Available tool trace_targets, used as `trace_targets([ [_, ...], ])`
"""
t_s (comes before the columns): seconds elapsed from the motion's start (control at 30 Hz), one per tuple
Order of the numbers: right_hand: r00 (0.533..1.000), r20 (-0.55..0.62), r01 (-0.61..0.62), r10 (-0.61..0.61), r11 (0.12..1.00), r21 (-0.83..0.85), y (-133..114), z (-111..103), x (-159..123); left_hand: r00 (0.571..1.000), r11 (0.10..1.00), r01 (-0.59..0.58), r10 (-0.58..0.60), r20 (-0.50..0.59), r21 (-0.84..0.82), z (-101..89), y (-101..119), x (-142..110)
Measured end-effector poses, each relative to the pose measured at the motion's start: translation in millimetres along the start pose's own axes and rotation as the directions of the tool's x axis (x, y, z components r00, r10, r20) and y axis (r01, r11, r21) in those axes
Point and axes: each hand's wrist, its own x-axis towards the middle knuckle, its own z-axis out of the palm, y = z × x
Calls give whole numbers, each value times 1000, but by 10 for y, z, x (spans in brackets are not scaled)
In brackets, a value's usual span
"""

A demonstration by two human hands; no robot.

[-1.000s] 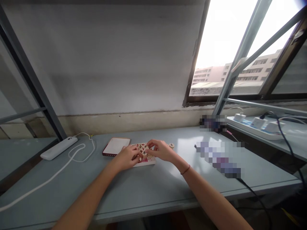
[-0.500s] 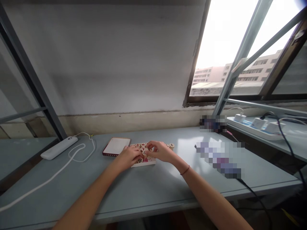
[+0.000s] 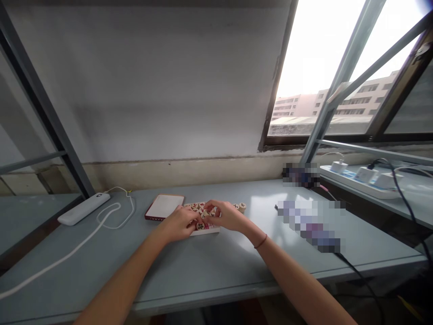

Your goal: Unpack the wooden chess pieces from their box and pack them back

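Note:
A shallow white box [image 3: 207,231] holds several round Chinese chess pieces [image 3: 202,211], pale with red or dark characters. My left hand [image 3: 178,223] lies over the box's left side, fingers bent and closed on a piece near its front. From the right, my right hand [image 3: 223,214] reaches over the box with curled fingers, thumb and fingertips pinched at a piece among the others. Both hands cover part of the box. Just past my right hand, a few more pieces [image 3: 242,207] sit on the desk. Left of the box lies its dark red lid [image 3: 165,206], pale inside up.
A white power bank-like device [image 3: 84,209] with a white cable [image 3: 61,257] lies on the desk [image 3: 203,271] at left. A blurred-out item [image 3: 309,225] and a dark cord are at right. A power strip [image 3: 360,181] with plugs stands beyond the metal frame [image 3: 324,113].
My left hand's fingers have shifted slightly, showing more of the piece at the box's front. The right hand has moved only a little over the pieces.

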Motion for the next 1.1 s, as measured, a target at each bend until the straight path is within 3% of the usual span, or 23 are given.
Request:
trace_targets([
  [0.23, 1000, 1, 0, 0, 1000, 29, 37, 28, 0, 998, 993, -63, 64, -8, 96, 27, 33, -9],
  [0.57, 1000, 4, -4, 4, 1000, 31, 27, 26, -3, 999, 997, -37, 36, 13, 63, 12, 6, -3],
  [0.83, 1000, 10, -9, 9, 1000, 10, 11, 11, -3, 995, 995, 99, -99, -7, -6, 24, 23, 27],
  [1.1, 1000, 3, -10, 10, 1000, -11, -11, 29, -5, 997, 994, 74, -76, 25, 79, 51, -32, 23],
])
